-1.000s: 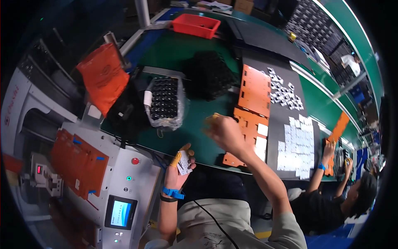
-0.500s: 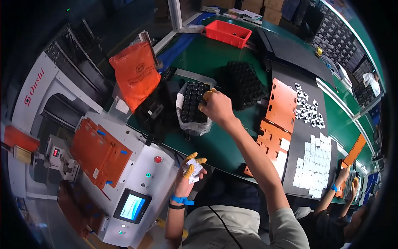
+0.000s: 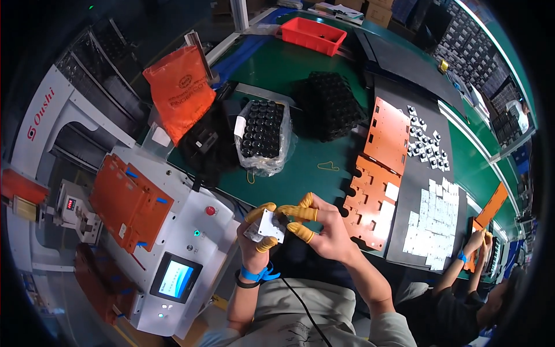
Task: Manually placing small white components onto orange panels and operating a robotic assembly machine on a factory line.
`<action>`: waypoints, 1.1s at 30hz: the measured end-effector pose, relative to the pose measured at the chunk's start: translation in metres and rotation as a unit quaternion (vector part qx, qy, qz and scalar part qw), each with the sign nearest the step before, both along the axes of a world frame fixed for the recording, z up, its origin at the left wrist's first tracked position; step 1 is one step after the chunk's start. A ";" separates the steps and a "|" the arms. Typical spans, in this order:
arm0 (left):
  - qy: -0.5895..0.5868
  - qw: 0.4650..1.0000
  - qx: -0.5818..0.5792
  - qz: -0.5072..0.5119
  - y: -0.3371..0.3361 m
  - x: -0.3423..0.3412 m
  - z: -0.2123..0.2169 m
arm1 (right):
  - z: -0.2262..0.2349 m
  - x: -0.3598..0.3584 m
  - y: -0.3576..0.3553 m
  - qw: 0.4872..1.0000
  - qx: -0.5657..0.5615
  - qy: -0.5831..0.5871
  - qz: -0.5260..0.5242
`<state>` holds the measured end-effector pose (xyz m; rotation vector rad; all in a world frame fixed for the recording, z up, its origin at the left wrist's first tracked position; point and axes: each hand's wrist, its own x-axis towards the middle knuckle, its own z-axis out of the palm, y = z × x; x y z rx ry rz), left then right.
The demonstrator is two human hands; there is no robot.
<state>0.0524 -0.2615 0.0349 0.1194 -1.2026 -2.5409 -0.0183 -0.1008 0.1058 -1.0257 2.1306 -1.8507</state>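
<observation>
My left hand point(image 3: 253, 243), in yellow finger cots and a blue wrist strap, grips a small white square board point(image 3: 267, 224) with holes near its corners. More white pieces seem to lie beneath it in the palm. Also in yellow finger cots, my right hand point(image 3: 325, 228) pinches a small black part point(image 3: 282, 219) against the board's right side. Fingers partly cover that part, so its shape is unclear. Beyond my hands, a plastic-wrapped tray point(image 3: 287, 151) carries rows of black cylindrical parts point(image 3: 263, 130).
Left stands a white machine point(image 3: 193, 231) with a screen and orange fixture point(image 3: 124, 202). Right are orange plates point(image 3: 388, 136), white boards point(image 3: 433, 222) and boards bearing black parts point(image 3: 426, 144). Black trays point(image 3: 335, 104) and a red bin point(image 3: 312, 36) lie farther off; a co-worker point(image 3: 462, 295) sits right.
My right hand has come back from the tray toward me with a black part and now meets my left hand at the white board. The view has shifted slightly.
</observation>
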 end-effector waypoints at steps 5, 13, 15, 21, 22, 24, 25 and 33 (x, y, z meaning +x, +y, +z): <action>0.031 0.977 -0.172 0.119 0.015 0.009 0.018 | 0.002 0.011 0.008 0.983 0.059 0.173 -0.026; 0.136 0.860 -0.436 0.227 0.018 0.013 0.032 | 0.012 0.024 0.027 0.991 0.049 0.121 -0.038; 0.130 0.865 -0.436 0.213 0.019 0.014 0.033 | 0.015 0.023 0.030 0.993 0.010 0.115 -0.027; 0.044 0.971 -0.211 0.101 0.037 0.014 0.032 | 0.022 0.027 0.037 0.952 0.131 0.271 -0.056; 0.023 0.987 -0.136 0.088 0.042 0.012 0.032 | 0.020 0.026 0.039 0.947 0.156 0.277 -0.055; -0.030 0.989 -0.143 0.037 0.041 0.003 0.026 | 0.021 0.023 0.042 0.942 0.193 0.267 -0.064; -0.057 0.984 -0.169 0.029 0.042 -0.002 0.019 | 0.021 0.022 0.043 0.936 0.229 0.258 -0.071; -0.126 0.940 -0.316 -0.030 0.069 -0.032 0.010 | -0.034 0.027 0.057 0.906 0.294 0.192 -0.238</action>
